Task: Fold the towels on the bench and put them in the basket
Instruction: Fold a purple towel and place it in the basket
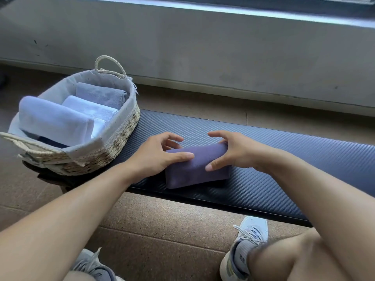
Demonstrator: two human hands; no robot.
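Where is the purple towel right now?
In the head view, the folded purple towel lies on the dark bench, just right of the basket, between the left hand and right hand.

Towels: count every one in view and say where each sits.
4 plainly: purple towel on the bench under both hands; three pale ones in the basket. Something dark beneath may be another.
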